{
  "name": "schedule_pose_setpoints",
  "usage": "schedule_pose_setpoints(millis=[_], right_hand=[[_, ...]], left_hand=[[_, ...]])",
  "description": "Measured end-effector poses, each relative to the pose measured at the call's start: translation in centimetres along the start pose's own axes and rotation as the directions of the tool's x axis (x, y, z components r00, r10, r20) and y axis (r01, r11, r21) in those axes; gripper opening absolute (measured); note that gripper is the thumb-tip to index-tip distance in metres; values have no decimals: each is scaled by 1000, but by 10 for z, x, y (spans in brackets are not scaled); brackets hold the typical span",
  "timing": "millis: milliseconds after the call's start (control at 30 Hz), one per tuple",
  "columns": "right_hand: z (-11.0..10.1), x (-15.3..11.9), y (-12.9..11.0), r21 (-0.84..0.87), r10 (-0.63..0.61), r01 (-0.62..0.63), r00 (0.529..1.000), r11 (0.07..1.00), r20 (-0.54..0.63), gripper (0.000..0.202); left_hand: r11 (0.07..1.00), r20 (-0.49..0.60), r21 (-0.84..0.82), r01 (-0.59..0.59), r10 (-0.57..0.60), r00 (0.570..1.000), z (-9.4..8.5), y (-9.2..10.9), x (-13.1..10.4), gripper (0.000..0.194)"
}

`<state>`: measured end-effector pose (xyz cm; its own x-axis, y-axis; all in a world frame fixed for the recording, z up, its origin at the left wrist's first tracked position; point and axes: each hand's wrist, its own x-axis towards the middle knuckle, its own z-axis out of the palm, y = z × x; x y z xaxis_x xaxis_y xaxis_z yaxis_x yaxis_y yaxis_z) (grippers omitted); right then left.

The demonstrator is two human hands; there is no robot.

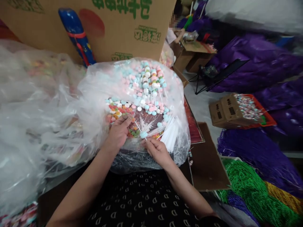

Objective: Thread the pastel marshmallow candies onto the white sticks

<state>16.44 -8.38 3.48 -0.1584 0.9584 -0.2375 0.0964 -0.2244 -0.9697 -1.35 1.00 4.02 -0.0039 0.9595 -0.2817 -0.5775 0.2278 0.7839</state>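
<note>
My right hand (pixel 156 150) is closed on a thin white stick with a pale blue candy (pixel 143 134) threaded on it. My left hand (pixel 120 129) is pinched just left of that candy; a small orange piece shows at its fingertips, but I cannot tell whether it is held. Around my hands lie ring-shaped gummies (pixel 135 133), pastel round candies (pixel 152 108) and a bundle of white sticks (pixel 169 134), all on clear plastic sheeting (pixel 99 78). Farther back, several finished candy skewers (pixel 151 78) rest on the pile of candies.
A large cardboard box (pixel 125 28) stands behind, with a blue wrapped item (pixel 78 36) against it. Bulky plastic bags (pixel 28 110) fill the left. To the right are an open carton (pixel 209 160), a box of wrapped pieces (pixel 227 108), green strands (pixel 251 183) and another person's arm (pixel 180 35).
</note>
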Motion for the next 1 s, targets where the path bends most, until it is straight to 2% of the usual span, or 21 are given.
schedule_pose_setpoints(millis=[200,500,833,933,1000], right_hand=[[1,-2,2,17,10,-11,1000,1000,9,54],[1,-4,4,-67,2,-5,999,998,-46,49],[-1,-8,0,-99,-29,23,998,995,-61,50],[-1,-7,3,-98,-20,14,998,995,-60,50],[0,-6,5,-91,-13,8,998,996,-59,51]], left_hand=[[1000,-1,-12,2,-2,1000,-3,-7,-3,31],[998,-3,44,-45,45,999,-4,-12,-5,36],[988,-43,130,-88,94,995,-2,-15,-5,27],[958,-33,234,-167,180,983,-4,-17,-7,21],[886,9,388,-254,271,962,-7,-16,-11,18]])
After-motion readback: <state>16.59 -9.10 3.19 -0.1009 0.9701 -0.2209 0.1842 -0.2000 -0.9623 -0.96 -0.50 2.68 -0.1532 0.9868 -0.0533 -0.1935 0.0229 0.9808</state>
